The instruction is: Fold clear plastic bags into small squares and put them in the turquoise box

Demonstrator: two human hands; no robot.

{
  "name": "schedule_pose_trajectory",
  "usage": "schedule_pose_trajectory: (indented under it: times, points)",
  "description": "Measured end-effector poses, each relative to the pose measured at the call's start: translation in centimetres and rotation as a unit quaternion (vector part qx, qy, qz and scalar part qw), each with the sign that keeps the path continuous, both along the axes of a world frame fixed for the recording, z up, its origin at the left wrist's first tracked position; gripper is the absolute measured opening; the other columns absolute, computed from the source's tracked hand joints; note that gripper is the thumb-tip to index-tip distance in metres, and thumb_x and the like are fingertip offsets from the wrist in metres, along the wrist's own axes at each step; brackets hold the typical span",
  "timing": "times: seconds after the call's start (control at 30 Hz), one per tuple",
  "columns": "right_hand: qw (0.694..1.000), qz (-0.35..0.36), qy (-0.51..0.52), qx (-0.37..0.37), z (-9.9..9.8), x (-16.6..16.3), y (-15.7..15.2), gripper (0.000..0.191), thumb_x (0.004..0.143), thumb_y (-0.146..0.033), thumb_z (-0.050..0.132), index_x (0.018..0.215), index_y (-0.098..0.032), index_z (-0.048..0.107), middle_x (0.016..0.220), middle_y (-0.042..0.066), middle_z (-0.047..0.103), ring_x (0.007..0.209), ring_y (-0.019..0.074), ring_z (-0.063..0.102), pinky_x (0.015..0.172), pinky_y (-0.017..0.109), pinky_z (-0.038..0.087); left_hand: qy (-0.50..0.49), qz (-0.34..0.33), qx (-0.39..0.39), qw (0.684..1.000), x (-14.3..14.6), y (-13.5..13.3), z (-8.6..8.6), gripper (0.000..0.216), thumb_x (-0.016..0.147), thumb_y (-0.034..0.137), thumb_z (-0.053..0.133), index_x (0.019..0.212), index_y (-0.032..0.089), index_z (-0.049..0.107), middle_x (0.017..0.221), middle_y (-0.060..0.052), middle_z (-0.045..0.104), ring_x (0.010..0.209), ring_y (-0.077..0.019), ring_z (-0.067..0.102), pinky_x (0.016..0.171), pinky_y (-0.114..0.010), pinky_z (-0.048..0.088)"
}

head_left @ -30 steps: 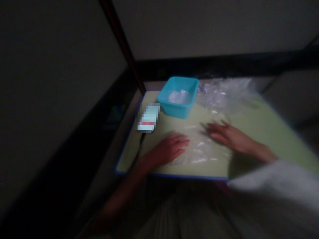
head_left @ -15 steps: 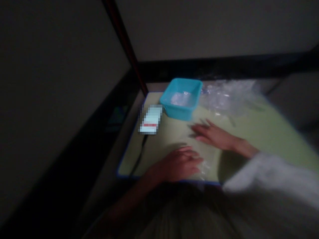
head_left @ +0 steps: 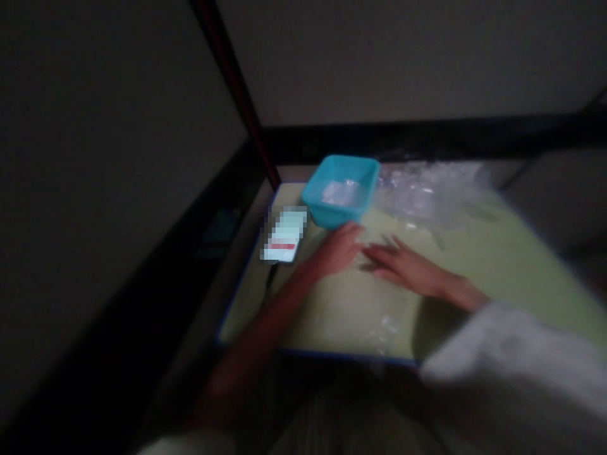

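Observation:
A clear plastic sheet or bag (head_left: 353, 309) lies flat on the table, its near end crinkled by the front edge; its outline is hard to make out. My right hand (head_left: 408, 266) rests palm down over its far end, fingers stretched out. Close beside those fingertips is my left hand (head_left: 337, 249), also palm down and extended, just in front of a turquoise plastic basket (head_left: 334, 216). Neither hand visibly grasps anything, though the picture is dim and blurred. Inside the basket is some whitish, shiny plastic (head_left: 340, 193).
A phone (head_left: 286, 235) with a lit, pixelated screen lies at the left, a dark cable (head_left: 270, 278) running from it. Crumpled clear plastic (head_left: 427, 193) is heaped at the back right. The pale yellow table (head_left: 516, 265) has a blue rim, and walls stand behind and left.
My left hand has moved from the near part of the plastic forward to the basket's front, uncovering the plastic. My right hand has stayed nearly in place. The view has shifted slightly.

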State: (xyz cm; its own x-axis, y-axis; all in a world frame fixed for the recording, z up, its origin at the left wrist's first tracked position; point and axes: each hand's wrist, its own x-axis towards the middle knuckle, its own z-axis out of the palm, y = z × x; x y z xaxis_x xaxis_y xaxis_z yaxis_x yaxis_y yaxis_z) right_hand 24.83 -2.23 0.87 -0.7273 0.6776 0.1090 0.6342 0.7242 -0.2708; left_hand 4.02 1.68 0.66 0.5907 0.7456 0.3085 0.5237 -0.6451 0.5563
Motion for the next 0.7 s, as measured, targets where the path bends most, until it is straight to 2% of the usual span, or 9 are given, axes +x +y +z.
schedule_pose_trajectory:
  times: [0.17, 0.3, 0.47, 0.6, 0.7]
  points:
    - [1.000, -0.010, 0.008, 0.006, -0.5, 0.1, 0.1, 0.051, 0.096, -0.044, 0.035, 0.141, -0.023, 0.034, 0.135, 0.015, 0.052, 0.119, 0.0308, 0.053, 0.106, 0.064, 0.022, -0.003, 0.022, -0.007, 1.000, 0.1, 0.2, 0.6, 0.038, 0.093, 0.021, 0.041, 0.131, 0.020, 0.047, 0.137, -0.011, 0.047, 0.130, -0.0222, 0.041, 0.110, -0.040, 0.031]
    - [0.999, -0.012, 0.029, -0.025, 1.1, 1.4, -0.3, 0.052, 0.095, -0.045, 0.036, 0.143, -0.023, 0.033, 0.141, 0.012, 0.046, 0.129, 0.0297, 0.042, 0.108, 0.058, 0.025, 0.016, 0.011, -0.021, 1.000, -1.4, -0.6, 0.8, 0.039, 0.093, 0.022, 0.042, 0.132, 0.022, 0.046, 0.137, -0.007, 0.049, 0.129, -0.0210, 0.043, 0.110, -0.039, 0.031]
    - [0.995, -0.042, 0.024, -0.084, 3.2, 5.4, -1.9, 0.046, 0.096, -0.045, 0.035, 0.137, -0.026, 0.044, 0.139, 0.007, 0.050, 0.128, 0.0283, 0.044, 0.107, 0.054, 0.030, 0.122, -0.075, -0.081, 0.986, -4.7, -4.7, 1.8, 0.034, 0.093, 0.026, 0.046, 0.125, 0.019, 0.053, 0.129, -0.006, 0.057, 0.122, -0.0199, 0.050, 0.107, -0.037, 0.036]
    - [0.992, -0.038, -0.004, -0.118, 2.7, 7.1, -2.5, 0.043, 0.095, -0.045, 0.036, 0.131, -0.026, 0.051, 0.140, 0.005, 0.049, 0.128, 0.0280, 0.044, 0.108, 0.053, 0.030, 0.149, -0.119, -0.101, 0.977, -5.8, -8.0, 2.1, 0.031, 0.093, 0.027, 0.046, 0.122, 0.020, 0.057, 0.130, -0.006, 0.058, 0.127, -0.0190, 0.046, 0.112, -0.040, 0.029]
    - [0.994, -0.043, 0.000, -0.102, 1.8, 6.7, -2.0, 0.043, 0.096, -0.045, 0.036, 0.130, -0.024, 0.052, 0.141, 0.006, 0.047, 0.128, 0.0274, 0.044, 0.107, 0.051, 0.033, 0.162, -0.144, -0.096, 0.971, -5.4, -9.4, 1.9, 0.030, 0.091, 0.025, 0.051, 0.120, 0.019, 0.058, 0.130, -0.007, 0.058, 0.128, -0.0196, 0.046, 0.113, -0.041, 0.027]
